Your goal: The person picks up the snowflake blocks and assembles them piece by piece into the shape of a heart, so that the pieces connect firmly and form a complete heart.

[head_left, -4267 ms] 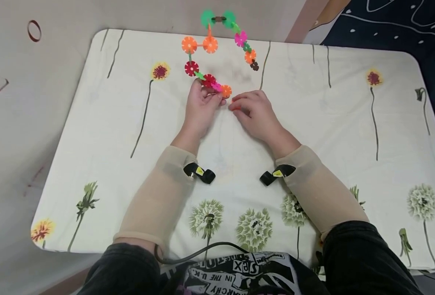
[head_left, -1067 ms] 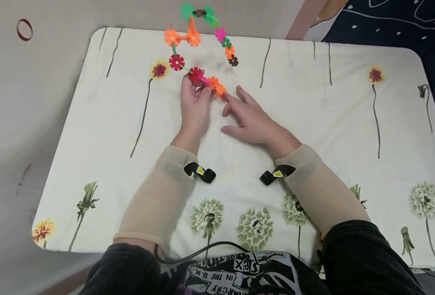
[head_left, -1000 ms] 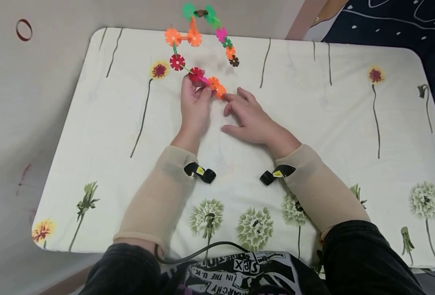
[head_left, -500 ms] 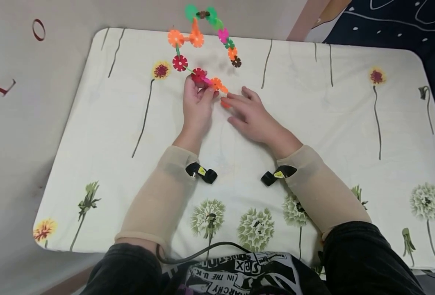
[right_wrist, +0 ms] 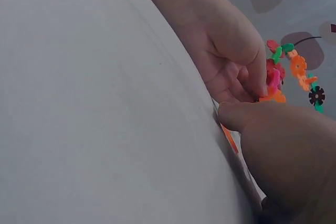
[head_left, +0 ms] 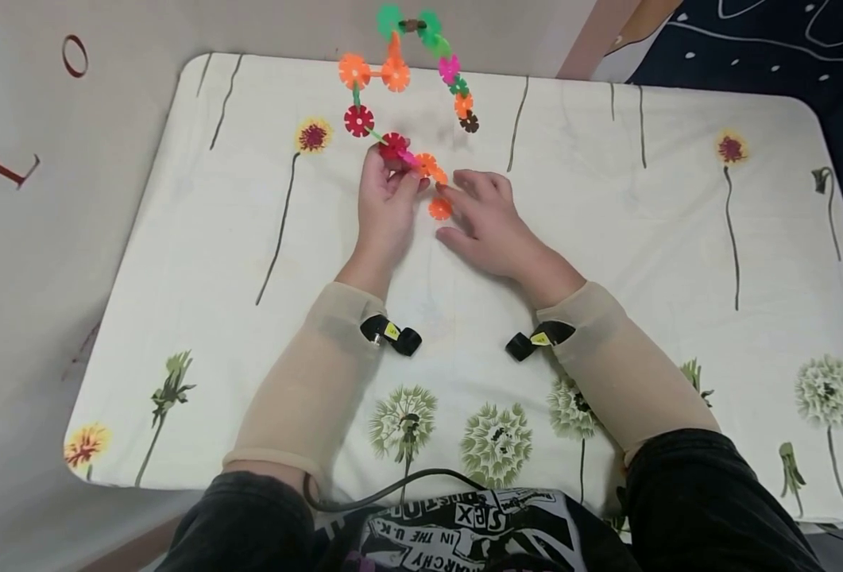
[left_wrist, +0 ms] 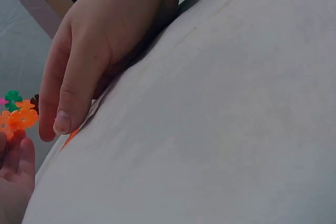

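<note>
A chain of interlocking plastic snowflake discs (head_left: 359, 121) curves up from my left hand (head_left: 385, 195) in the head view. My left thumb and fingers pinch it near the red and pink discs (head_left: 394, 146). Two orange discs (head_left: 427, 164) form its near end, beside my right index fingertip; I cannot tell if they touch. My right hand (head_left: 489, 218) has its thumb and index apart. A loose orange disc (head_left: 439, 209) lies on the cloth between them, seen edge-on as an orange sliver (right_wrist: 229, 139) in the right wrist view.
The table (head_left: 607, 238) wears a white cloth printed with flowers. The chain's other end, with a dark brown disc (head_left: 469, 121), hangs over the table's far part. Behind stands a pale wall (head_left: 285, 28). A black cable (head_left: 421, 475) runs near the body.
An orange disc now extends the chain's end compared with the earliest frame. A loose orange disc has come into view under my right hand. The chain has shifted slightly right since a second ago.
</note>
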{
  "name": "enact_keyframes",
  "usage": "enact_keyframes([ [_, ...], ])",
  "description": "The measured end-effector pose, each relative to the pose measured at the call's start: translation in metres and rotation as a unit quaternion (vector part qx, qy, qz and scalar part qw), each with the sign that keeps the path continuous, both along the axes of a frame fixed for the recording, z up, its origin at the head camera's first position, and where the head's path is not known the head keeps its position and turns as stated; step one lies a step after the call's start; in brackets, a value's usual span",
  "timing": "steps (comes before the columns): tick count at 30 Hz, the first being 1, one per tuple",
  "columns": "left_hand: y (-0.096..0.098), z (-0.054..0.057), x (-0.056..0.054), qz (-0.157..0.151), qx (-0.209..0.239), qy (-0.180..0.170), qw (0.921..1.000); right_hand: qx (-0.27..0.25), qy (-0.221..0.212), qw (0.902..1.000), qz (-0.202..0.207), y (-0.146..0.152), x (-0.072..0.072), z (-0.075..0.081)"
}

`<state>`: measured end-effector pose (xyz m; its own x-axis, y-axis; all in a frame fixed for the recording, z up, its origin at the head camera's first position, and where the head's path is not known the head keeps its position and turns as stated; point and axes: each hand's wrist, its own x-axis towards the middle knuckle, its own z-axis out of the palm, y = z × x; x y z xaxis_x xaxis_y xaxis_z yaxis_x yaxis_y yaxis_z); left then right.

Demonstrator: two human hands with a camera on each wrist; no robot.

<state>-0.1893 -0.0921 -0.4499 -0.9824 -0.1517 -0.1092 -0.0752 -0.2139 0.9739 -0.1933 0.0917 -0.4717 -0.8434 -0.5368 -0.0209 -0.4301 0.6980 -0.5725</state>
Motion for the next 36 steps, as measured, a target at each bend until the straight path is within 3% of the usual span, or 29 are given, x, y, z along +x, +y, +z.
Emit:
enact_keyframes([
  [3,-0.001,0.000,0.000,-0.001,0.004,0.005,1.0000,0.039,-0.013,0.9991,0.003,-0.002,0.002,0.002],
  [7,-0.001,0.002,0.000,-0.001,-0.001,-0.004,1.0000,0.045,-0.016,0.9988,-0.006,-0.003,0.003,0.002],
  [15,0.000,0.005,0.001,-0.001,-0.010,0.002,1.0000,-0.008,-0.038,0.9982,-0.045,-0.006,0.000,0.003],
  [21,0.000,0.005,0.001,0.003,-0.013,-0.001,0.9999,-0.076,-0.022,0.9953,-0.056,-0.005,-0.001,0.000],
  [25,-0.001,-0.003,-0.003,0.000,-0.005,0.015,0.9999,-0.165,-0.045,0.9787,-0.114,-0.004,0.000,0.000],
  [30,-0.002,-0.015,-0.010,0.001,0.008,0.025,0.9996,-0.268,-0.077,0.9385,-0.203,-0.003,-0.001,0.001],
  [32,-0.002,-0.018,-0.011,0.000,0.012,0.027,0.9996,-0.293,-0.084,0.9256,-0.224,-0.004,-0.001,0.001],
  [36,-0.002,-0.019,-0.009,-0.010,0.012,0.031,0.9994,-0.320,-0.094,0.9104,-0.245,-0.005,-0.001,0.000],
])
